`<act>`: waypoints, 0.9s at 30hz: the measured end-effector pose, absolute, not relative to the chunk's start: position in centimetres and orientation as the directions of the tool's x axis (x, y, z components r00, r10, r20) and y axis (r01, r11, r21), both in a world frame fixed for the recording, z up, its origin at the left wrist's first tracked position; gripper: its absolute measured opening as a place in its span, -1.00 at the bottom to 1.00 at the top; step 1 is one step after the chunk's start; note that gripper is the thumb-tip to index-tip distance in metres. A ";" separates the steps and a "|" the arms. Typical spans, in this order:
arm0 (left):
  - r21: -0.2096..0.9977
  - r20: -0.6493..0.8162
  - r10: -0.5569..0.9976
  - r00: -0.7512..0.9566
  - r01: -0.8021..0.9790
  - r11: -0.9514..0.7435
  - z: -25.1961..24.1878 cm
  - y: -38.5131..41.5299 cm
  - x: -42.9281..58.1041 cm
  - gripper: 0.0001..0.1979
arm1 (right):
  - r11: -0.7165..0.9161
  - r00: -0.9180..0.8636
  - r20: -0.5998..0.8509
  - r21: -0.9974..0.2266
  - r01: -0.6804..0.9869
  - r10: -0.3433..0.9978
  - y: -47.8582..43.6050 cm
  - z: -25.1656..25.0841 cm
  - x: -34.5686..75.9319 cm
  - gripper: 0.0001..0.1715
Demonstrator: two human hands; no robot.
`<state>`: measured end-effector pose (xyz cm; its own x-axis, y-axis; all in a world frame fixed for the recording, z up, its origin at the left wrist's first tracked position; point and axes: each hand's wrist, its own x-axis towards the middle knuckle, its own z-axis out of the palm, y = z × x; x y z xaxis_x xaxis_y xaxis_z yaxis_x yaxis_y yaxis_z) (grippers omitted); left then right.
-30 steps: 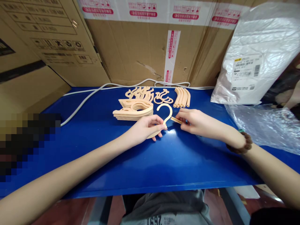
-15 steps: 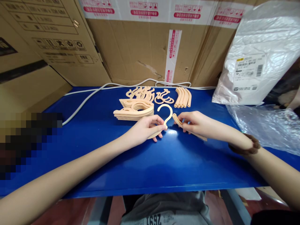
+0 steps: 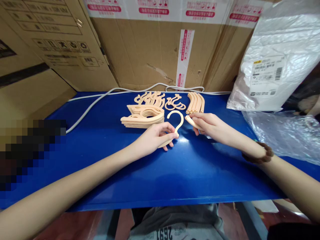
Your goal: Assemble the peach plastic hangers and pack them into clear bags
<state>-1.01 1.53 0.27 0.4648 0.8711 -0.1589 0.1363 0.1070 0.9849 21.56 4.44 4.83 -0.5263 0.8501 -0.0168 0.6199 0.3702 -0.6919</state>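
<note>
My left hand (image 3: 163, 135) is closed on a cream hanger hook (image 3: 180, 118), its curve standing up above the thumb. An arm piece on that hook runs back under the palm, partly hidden. In my right hand (image 3: 207, 123) is a separate cream hanger arm (image 3: 192, 121), pinched by the fingers with its end pointing at the hook. A small gap lies between that end and the hook. Just behind my left hand sits a stack of cream hangers (image 3: 142, 120).
Loose hooks (image 3: 176, 102) and a row of hanger arms (image 3: 195, 102) lie at the back of the blue table (image 3: 150, 180). A white cable (image 3: 85, 118) crosses behind them, before a cardboard box (image 3: 140, 50). At right are a white parcel bag (image 3: 265, 66) and clear plastic (image 3: 285, 133).
My right hand has turned and risen slightly, tilting the hanger arm so that its far end now hides behind the hand. The left hand and its hook stay almost still.
</note>
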 end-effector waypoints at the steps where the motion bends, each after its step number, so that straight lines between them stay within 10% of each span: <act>1: 0.985 -0.156 0.872 0.464 0.135 0.105 0.3 1.5 -1.0 -0.77 | 0.355 -0.505 -0.012 -0.697 0.623 0.863 4.5 4.9 21.5 -0.55; 20: 0.992 -0.128 0.876 0.466 0.079 0.103 0.2 1.5 -1.1 -0.73 | 0.557 -0.850 -0.228 -0.669 0.491 0.475 4.5 5.0 21.9 -0.75; 27: 0.988 -0.148 0.877 0.457 0.041 0.146 0.8 1.3 -1.1 -0.79 | 0.648 -0.858 -0.086 -0.619 0.444 0.506 4.5 4.4 21.8 -0.69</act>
<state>-1.09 1.27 0.77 0.4571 0.8770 -0.1483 0.0408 0.1459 0.9885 21.84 4.49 4.42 -0.8581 0.5063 -0.0858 0.4440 0.6475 -0.6193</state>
